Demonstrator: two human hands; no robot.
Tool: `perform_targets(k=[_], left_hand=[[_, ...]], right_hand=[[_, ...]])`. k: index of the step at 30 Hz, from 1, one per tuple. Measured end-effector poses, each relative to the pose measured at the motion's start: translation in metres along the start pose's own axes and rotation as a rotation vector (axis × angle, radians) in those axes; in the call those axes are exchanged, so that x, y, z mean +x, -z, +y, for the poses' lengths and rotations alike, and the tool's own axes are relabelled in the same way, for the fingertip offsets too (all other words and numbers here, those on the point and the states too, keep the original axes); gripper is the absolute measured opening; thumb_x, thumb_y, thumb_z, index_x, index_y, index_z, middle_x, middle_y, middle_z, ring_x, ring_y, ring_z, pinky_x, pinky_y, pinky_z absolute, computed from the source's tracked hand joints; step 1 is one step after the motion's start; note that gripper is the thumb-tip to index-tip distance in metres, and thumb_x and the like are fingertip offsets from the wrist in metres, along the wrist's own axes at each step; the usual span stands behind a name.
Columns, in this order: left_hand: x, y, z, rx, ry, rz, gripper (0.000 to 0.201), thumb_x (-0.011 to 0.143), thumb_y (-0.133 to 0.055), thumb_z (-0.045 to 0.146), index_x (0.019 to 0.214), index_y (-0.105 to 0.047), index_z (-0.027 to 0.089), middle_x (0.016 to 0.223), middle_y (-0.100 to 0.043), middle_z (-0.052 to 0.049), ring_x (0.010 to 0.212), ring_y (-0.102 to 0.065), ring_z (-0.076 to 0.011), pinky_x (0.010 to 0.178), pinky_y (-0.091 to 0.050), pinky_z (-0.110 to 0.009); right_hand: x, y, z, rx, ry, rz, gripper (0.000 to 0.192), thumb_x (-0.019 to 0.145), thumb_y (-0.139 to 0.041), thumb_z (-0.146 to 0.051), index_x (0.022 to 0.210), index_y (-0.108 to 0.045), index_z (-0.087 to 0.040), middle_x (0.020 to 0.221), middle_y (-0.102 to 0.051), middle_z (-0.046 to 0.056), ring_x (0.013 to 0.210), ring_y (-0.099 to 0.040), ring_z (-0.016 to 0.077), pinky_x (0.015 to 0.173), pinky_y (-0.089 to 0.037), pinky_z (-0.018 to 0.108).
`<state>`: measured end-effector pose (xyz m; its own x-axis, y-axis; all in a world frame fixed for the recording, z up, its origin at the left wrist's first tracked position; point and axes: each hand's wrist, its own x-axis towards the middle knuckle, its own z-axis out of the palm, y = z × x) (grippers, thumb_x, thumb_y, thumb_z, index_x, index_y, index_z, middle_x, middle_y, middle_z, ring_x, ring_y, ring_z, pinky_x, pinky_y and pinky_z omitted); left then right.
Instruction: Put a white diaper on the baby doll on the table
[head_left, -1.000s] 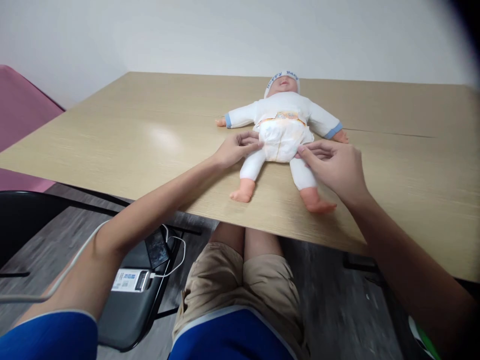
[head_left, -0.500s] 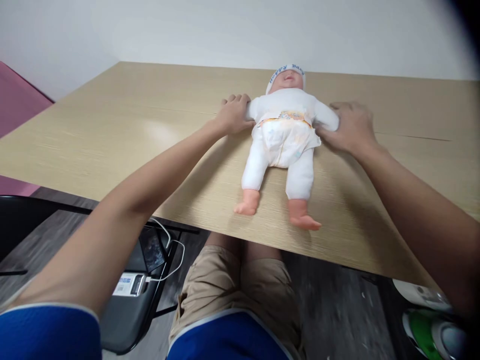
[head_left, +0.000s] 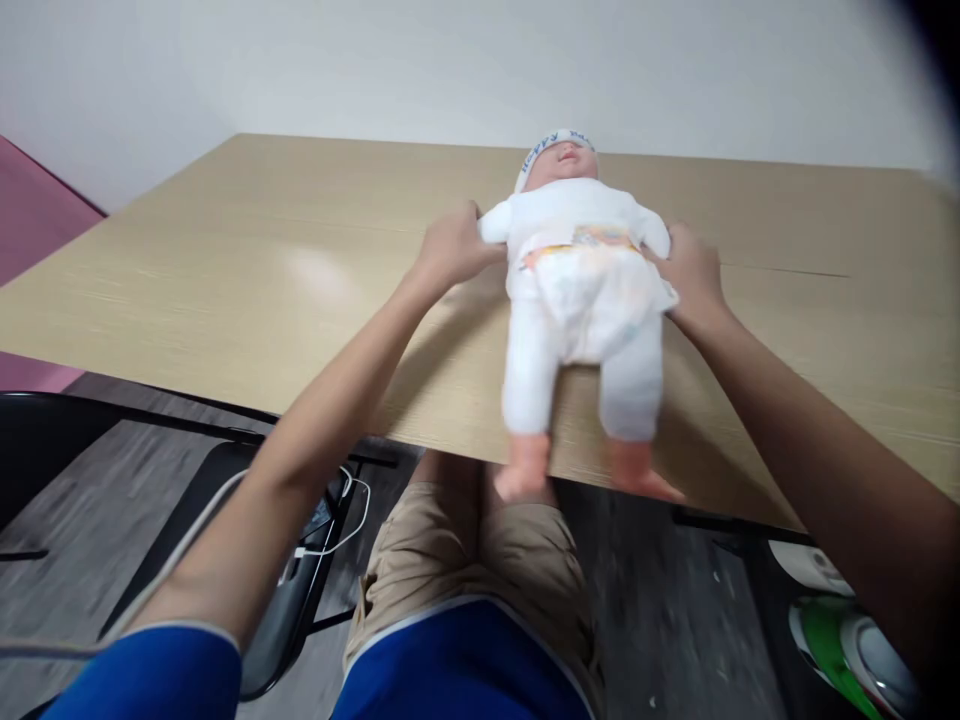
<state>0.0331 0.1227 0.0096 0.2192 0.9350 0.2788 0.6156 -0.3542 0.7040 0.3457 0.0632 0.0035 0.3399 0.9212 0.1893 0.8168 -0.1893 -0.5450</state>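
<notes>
"Pale wall [head_left: 420, 70] at twelve o'clock, wooden counter [head_left: 225, 300] below it. Where's the doll [head_left: 574, 210]?"

"Near one, head [head_left: 562, 166] toward twelve, feet [head_left: 527, 465] at six, overlapping the near edge in view."

"And the hands?"

"Left grip [head_left: 459, 245] clasps one arm [head_left: 495, 222] at nine; right grip [head_left: 690, 268] clasps the other at three. I'd hold both sides level and spare the jutting diaper [head_left: 600, 300] edge at four."

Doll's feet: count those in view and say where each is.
2: one foot at picture left, the other foot to its right, both by the near edge of the table. Neither is hidden.
</notes>
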Motion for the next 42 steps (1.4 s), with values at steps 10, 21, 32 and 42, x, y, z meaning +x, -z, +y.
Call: perform_targets(k=[10,21,32,42], left_hand=[[-0.398,0.025,0.085,0.043,0.198,-0.395,0.046,0.100,-0.074,0.058,0.138,-0.066,0.034,0.132,-0.074,-0.014,0.120,-0.072,-0.0399,0.103,-0.061,-0.056],[-0.549,0.016,0.039,-0.007,0.498,-0.618,0.055,0.083,-0.069,0.029,0.137,-0.057,0.031,0.135,-0.075,-0.009,0.123,-0.076,-0.0376,0.105,-0.061,-0.048],[-0.527,0.020,0.044,0.125,0.559,-0.688,0.053,0.107,-0.059,0.059,0.146,-0.046,0.026,0.127,-0.082,-0.014,0.118,-0.080,-0.0410,0.099,-0.054,-0.046],[-0.524,0.031,0.048,0.268,0.275,-0.501,0.080,0.107,-0.073,0.068,0.168,-0.049,0.023,0.168,-0.060,-0.022,0.155,-0.056,-0.0475,0.128,-0.041,-0.065]], right_hand=[[-0.221,0.097,0.065,0.136,0.507,-0.124,0.062,0.088,-0.071,-0.041,0.149,-0.071,-0.057,0.137,-0.080,0.004,0.121,-0.078,0.0403,0.101,-0.061,0.058],[-0.360,-0.003,0.093,0.278,0.364,-0.689,0.052,0.093,-0.060,-0.025,0.144,-0.074,-0.030,0.143,-0.077,0.008,0.133,-0.073,0.0324,0.117,-0.059,0.050],[-0.371,-0.050,0.143,0.396,0.255,-0.661,0.043,0.108,-0.065,-0.054,0.136,-0.082,-0.027,0.145,-0.076,0.011,0.139,-0.068,0.0300,0.126,-0.053,0.051],[-0.395,-0.004,0.124,0.453,0.153,-0.793,0.055,0.109,-0.063,-0.071,0.116,-0.088,-0.022,0.123,-0.083,0.008,0.116,-0.076,0.0255,0.101,-0.054,0.034]])
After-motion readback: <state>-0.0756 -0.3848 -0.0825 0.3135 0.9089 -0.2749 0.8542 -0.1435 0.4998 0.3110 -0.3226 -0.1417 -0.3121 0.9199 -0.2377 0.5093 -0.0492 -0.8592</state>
